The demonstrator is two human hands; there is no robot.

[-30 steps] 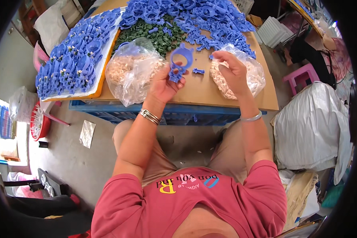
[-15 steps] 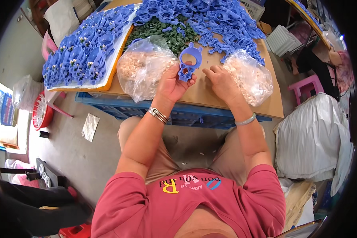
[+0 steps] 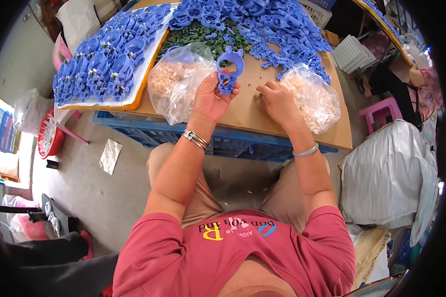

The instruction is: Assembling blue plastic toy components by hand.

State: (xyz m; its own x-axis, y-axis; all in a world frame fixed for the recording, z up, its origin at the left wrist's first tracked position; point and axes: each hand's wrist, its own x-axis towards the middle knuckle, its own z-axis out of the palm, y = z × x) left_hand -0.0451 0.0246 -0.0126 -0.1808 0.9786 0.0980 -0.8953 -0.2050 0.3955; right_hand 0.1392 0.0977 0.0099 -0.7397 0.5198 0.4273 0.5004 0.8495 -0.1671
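My left hand is closed on a blue plastic part, with its round ring standing up above the fingers. Beside that hand lies a clear bag of small peach-coloured pieces. My right hand is over the cardboard tabletop, at the left edge of a second clear bag of the same pieces. Its fingers are bent and close together; whatever they may pinch is too small to make out.
Blue parts are heaped at the back of the table, with dark green pieces before them. An orange-edged tray of blue assemblies stands at left. A blue crate sits under the tabletop. A person sits at far right.
My left hand has shifted slightly left with the blue part, bringing its ring higher. The right hand has barely moved. At lower left, another person's dark-clad leg has shifted.
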